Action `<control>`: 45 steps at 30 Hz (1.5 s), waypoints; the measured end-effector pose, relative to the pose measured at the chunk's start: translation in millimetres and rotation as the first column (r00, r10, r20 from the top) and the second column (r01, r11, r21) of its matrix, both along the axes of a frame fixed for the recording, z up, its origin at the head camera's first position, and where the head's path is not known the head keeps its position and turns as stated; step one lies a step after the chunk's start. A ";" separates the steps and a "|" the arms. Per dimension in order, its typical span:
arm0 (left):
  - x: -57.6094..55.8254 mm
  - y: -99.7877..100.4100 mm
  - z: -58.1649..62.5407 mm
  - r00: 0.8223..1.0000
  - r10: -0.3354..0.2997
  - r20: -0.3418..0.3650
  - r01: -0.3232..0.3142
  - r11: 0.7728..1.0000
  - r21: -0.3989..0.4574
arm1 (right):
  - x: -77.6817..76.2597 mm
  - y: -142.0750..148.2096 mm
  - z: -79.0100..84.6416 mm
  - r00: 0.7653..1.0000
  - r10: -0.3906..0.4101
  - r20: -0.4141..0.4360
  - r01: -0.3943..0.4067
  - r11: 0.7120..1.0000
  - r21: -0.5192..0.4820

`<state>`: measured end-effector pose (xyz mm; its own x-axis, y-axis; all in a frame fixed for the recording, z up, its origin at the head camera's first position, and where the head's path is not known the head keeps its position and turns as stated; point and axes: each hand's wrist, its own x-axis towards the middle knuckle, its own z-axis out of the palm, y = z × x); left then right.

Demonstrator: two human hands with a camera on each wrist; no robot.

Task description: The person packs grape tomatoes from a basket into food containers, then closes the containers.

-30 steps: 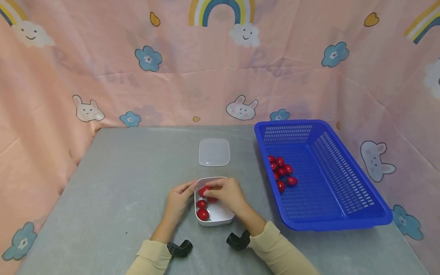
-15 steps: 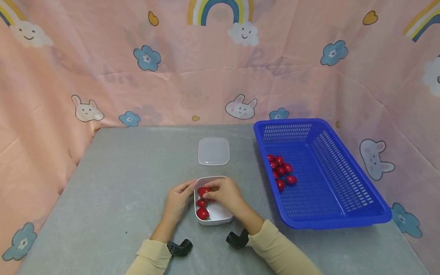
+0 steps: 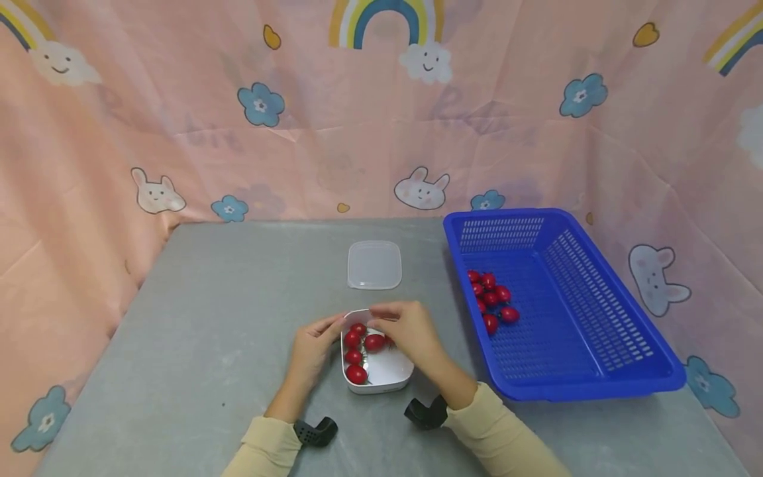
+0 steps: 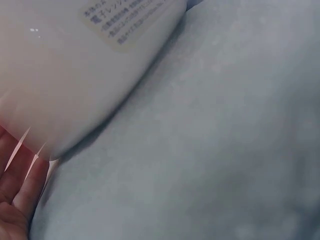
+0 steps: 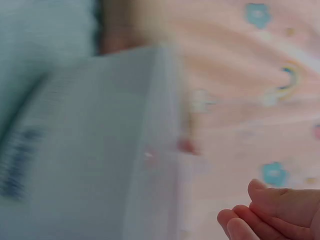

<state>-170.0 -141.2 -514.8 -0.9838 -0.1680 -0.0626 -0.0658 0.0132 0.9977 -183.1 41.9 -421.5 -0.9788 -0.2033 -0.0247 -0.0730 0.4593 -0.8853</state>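
A white plastic food container (image 3: 390, 371) stands on the table, with several red cherry tomatoes (image 3: 356, 374) inside, mostly along its left side and far end. My left hand (image 3: 312, 344) holds the container's far left corner at the rim; in the left wrist view its fingers (image 4: 32, 182) lie against the outer wall. Over the far right part of the container hovers my right hand (image 3: 411, 331), thumb and fingers slightly apart. Nothing shows between those fingers (image 5: 285, 202) in the right wrist view. This hand partly hides one tomato.
A blue plastic basket (image 3: 557, 331) on the right holds more cherry tomatoes (image 3: 490, 298) near its left wall. Beyond the container, a translucent lid (image 3: 374, 265) lies flat on the grey table (image 3: 238, 285). A patterned pink cloth (image 3: 334, 132) hangs behind.
My right hand has let go of a cherry tomato in the container's far end and shifted up and right. More tomatoes are now visible. My left hand keeps its place at the rim.
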 end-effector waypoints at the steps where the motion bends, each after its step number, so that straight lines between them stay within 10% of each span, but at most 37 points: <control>1: 0.0 -0.2 -0.2 1.000 -0.001 0.001 0.001 1.000 0.003 | 1.5 4.4 8.2 1.000 -0.019 -0.004 0.018 1.000 -0.018; 9: 2.2 -3.8 -2.4 1.000 0.016 0.014 -0.016 1.000 0.004 | 2.1 50.5 65.3 0.996 -0.092 0.018 0.093 0.992 -0.085; 18: 6.1 -0.4 -4.5 0.999 -0.002 0.033 0.002 1.000 0.005 | -20.2 107.5 81.0 0.983 -0.179 0.030 0.179 0.984 0.020; 45: 3.2 1.3 -3.1 1.000 -0.002 0.014 0.002 1.000 0.003 | -112.3 184.3 25.8 0.968 -0.168 0.187 0.169 0.985 0.012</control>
<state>-166.8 -139.9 -517.8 -0.9832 -0.1657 -0.0769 -0.0797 0.0107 0.9968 -295.4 226.1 -395.7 -0.9770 -0.0359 -0.2100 0.1723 0.4468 -0.8779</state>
